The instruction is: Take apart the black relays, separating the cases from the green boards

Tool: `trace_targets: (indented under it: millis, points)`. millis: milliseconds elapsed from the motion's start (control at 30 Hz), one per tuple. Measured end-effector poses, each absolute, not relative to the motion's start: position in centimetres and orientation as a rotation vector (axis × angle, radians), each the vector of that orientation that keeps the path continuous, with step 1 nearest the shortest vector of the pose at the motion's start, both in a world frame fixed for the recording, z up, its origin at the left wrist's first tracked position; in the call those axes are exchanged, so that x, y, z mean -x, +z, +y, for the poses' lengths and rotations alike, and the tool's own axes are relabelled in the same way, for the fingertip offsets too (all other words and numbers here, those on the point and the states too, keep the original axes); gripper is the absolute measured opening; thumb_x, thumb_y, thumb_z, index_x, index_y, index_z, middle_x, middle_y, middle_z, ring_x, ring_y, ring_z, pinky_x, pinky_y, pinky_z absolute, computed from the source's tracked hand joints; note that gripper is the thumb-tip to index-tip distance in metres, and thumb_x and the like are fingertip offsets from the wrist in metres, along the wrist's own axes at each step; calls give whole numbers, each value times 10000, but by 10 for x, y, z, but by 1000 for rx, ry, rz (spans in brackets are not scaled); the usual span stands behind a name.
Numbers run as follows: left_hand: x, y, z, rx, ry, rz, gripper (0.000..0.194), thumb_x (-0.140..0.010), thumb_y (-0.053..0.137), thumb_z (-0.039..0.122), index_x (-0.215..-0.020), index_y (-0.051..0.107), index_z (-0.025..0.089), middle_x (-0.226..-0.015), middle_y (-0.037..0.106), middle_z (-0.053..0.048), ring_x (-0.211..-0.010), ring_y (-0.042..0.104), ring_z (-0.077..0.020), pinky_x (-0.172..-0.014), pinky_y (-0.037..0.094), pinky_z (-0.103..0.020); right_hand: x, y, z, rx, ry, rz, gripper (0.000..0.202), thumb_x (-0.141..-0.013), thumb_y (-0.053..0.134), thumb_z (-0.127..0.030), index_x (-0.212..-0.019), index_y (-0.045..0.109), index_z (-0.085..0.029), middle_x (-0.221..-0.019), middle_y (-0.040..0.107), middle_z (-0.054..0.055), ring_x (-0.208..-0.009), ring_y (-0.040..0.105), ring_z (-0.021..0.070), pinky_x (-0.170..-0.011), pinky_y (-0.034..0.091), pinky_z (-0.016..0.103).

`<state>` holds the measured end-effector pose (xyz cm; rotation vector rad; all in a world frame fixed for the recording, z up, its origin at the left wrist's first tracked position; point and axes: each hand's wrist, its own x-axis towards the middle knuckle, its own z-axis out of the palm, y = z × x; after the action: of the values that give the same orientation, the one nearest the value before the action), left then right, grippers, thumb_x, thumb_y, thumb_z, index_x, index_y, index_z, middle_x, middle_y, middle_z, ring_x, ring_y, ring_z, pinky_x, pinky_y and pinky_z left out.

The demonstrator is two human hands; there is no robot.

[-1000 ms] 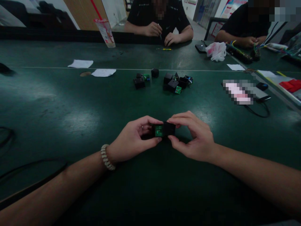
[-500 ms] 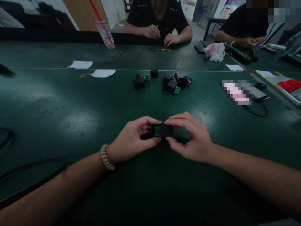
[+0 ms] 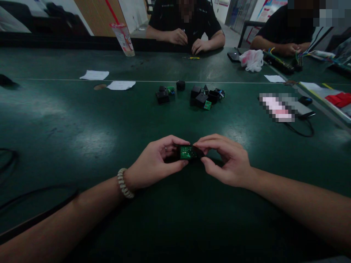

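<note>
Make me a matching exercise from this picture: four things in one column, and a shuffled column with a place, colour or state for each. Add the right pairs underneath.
Things
1. nearest circuit board
2. bracelet
3. cup
4. plastic bag

Places, colours and states
A. around the wrist of the left hand
B. white and crumpled, toward the far right of the table
C. green, between the left hand and the right hand
D. has a red straw in it

Right pairs
1-C, 2-A, 3-D, 4-B
</note>
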<state>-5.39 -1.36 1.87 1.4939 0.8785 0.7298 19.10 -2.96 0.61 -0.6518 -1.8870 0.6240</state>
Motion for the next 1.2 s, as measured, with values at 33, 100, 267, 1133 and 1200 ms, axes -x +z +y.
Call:
trace_targets:
  millis: [33, 100, 267, 1133, 1200]
  points:
    - [54, 19, -13, -1498, 727, 880, 454, -818, 879, 184, -1236, 705, 157, -1230, 815, -108, -1117, 805, -252, -1012, 666, -415, -191, 5, -30, 673, 655, -1858, 311, -921, 696, -82, -1207, 756, -186, -1075, 779, 104, -891, 753, 179, -752, 659, 319]
    - [54, 19, -13, -1506, 725, 888, 454, -818, 881, 188, -1237, 708, 164, -1235, 814, -103, -1115, 806, -249, -1008, 669, -410, -191, 3, -30, 760, 736, -1762, 254, -940, 689, -80, -1149, 772, -198, -982, 786, 63, -806, 762, 143, -714, 665, 274]
    - [55, 19, -13, -1523, 719, 904, 456, -827, 882, 208, -1247, 707, 177, -1237, 812, -102, -1117, 807, -263, -1015, 670, -445, -190, 2, -29, 881, 983, -1544, 299, -919, 757, -135, -1207, 754, -218, -972, 779, 26, -759, 788, 130, -687, 706, 245]
    - [54, 22, -14, -1507, 728, 903, 430, -817, 878, 211, -1214, 716, 180, -1180, 812, -90, -1074, 806, -253, -1002, 671, -448, -192, 4, -26, 736, 818, -1705, 226, -810, 900, -154, -972, 760, -226, -1156, 758, 100, -1103, 744, 239, -938, 661, 420]
    - [54, 22, -14, -1512, 723, 903, 433, -821, 878, 217, -1222, 716, 184, -1178, 812, -91, -1073, 806, -256, -1003, 670, -455, -192, 4, -26, 749, 786, -1747, 223, -831, 859, -139, -1007, 758, -232, -1176, 749, 103, -1137, 733, 253, -967, 651, 446]
